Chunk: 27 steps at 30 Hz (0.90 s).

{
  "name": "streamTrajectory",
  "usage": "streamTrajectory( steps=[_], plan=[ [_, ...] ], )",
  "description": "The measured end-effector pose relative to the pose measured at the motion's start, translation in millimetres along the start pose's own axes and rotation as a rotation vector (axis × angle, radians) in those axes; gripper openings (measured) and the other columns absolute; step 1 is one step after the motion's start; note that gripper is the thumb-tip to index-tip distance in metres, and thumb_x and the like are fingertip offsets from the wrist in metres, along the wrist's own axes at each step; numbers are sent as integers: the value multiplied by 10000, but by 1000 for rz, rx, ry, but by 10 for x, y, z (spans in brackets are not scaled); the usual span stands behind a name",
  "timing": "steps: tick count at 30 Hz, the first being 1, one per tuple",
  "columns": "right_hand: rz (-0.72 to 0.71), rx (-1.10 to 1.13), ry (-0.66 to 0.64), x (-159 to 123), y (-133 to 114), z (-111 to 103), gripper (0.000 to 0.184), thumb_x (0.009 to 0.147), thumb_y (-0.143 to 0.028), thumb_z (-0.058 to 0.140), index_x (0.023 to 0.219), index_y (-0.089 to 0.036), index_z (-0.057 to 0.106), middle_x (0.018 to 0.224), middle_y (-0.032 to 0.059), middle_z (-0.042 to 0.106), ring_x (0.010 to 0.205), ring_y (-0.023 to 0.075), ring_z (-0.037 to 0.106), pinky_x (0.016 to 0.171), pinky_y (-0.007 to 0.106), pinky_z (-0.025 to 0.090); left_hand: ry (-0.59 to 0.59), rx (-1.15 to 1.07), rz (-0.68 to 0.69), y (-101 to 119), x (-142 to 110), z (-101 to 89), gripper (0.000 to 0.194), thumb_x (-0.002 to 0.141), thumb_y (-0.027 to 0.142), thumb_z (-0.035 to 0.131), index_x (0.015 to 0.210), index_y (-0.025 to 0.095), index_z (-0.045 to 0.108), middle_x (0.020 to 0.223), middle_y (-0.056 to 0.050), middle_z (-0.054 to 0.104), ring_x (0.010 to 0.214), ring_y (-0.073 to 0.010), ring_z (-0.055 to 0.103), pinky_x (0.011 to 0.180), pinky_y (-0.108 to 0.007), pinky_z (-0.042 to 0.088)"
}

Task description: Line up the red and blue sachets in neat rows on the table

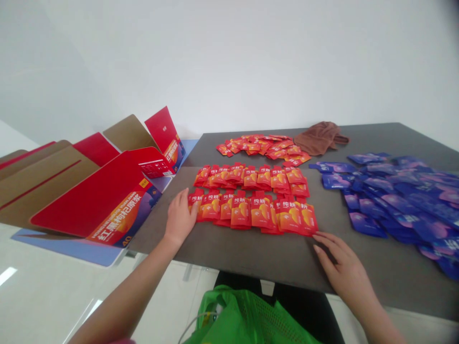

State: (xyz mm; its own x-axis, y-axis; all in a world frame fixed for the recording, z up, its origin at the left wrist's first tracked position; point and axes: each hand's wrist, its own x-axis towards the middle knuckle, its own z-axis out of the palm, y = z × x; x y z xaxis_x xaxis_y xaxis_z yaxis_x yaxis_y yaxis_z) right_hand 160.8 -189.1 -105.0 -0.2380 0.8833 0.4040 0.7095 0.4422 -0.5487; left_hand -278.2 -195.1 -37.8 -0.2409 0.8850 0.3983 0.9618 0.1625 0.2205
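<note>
Two overlapping rows of red and orange pouches lie on a dark grey table (258, 253). At the left end of the front row (241, 212), my left hand (180, 216) rests against the outermost pouch, its thumb and fingers apart. The other end of that row has my right hand (339, 260) beside it, fingers stretched out and fingertips at the lower corner of the last pouch (307, 219). Neither hand grips a pouch. Just behind is the back row (250, 177).
A loose heap of red pouches (265, 144) lies farther back, beside a crumpled brown cloth (321, 137). Many blue-purple pouches (398, 196) are piled on the right. Open red printed cartons (93, 184) stand at the left. A white wall (229, 62) rises behind the table.
</note>
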Motion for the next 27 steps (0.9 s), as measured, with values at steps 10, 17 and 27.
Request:
streamTrajectory(
  steps=[10, 17, 27],
  plan=[
    [-11, 8, 7, -4, -6, 2, 310, 952, -414, 465, 1113, -214, 638, 1177, 108, 644, 1093, 258, 610, 967, 462, 488, -404, -56, 636, 358, -88, 184, 516, 924, 436, 557, 1389, 228, 477, 1429, -87, 532, 1357, -249, 443, 1176, -531, 223],
    [-6, 7, 10, -5, -19, -3, 307, 954, -410, 466, 1117, -213, 635, 1182, 108, 641, 1094, 258, 609, 968, 464, 489, -291, -149, 679, 284, -74, 216, 325, 907, 396, 596, 1143, 176, 631, 1230, -109, 663, 1180, -234, 597, 1035, -431, 462],
    [-24, -43, 39, -17, -38, 7, 301, 948, -363, 482, 1165, -203, 615, 1224, 127, 612, 1128, 268, 590, 1011, 478, 470, -212, -52, 752, 161, -110, 208, 377, 921, 390, 573, 1195, 133, 612, 1196, -141, 663, 1143, -254, 610, 1027, -455, 470]
  ],
)
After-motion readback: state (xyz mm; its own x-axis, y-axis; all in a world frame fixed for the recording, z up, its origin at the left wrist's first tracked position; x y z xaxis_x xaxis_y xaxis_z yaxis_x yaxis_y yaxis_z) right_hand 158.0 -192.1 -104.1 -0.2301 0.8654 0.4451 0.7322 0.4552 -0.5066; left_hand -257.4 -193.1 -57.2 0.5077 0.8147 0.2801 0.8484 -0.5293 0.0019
